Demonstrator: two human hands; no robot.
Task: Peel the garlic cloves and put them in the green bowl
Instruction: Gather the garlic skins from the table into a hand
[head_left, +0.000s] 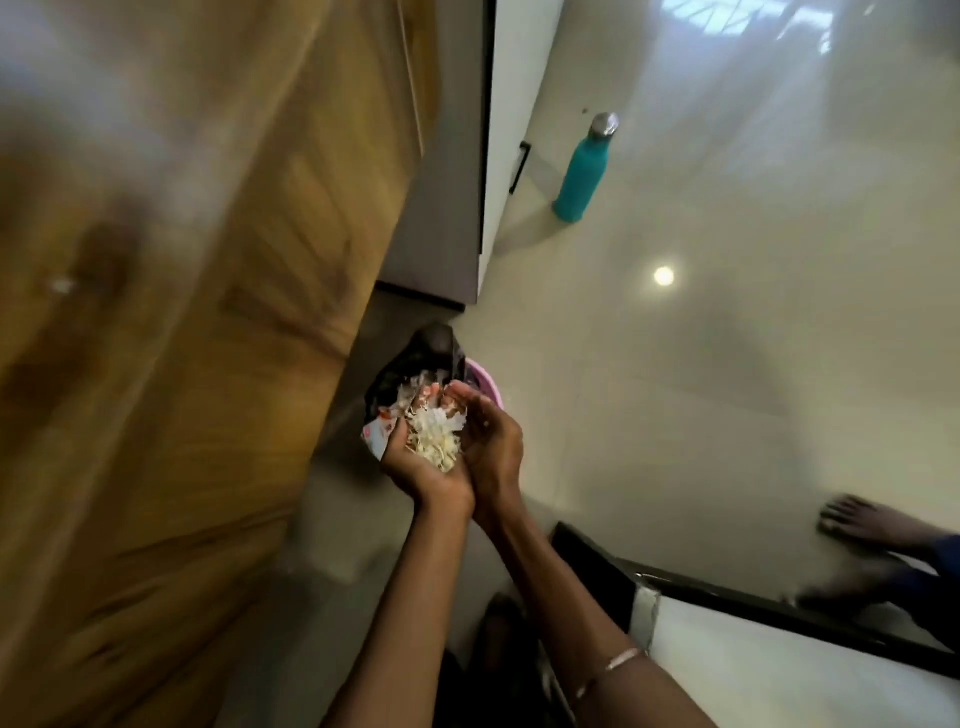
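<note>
Blurred wooden door (171, 312), bin (488, 379) half hidden

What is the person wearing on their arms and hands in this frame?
Both forearms are bare, with no sleeves or gloves in view. The right wrist carries a thin, pale, metallic-looking bracelet. The left hand and right hand show no rings or markings that can be made out; blur hides finer detail.
</note>
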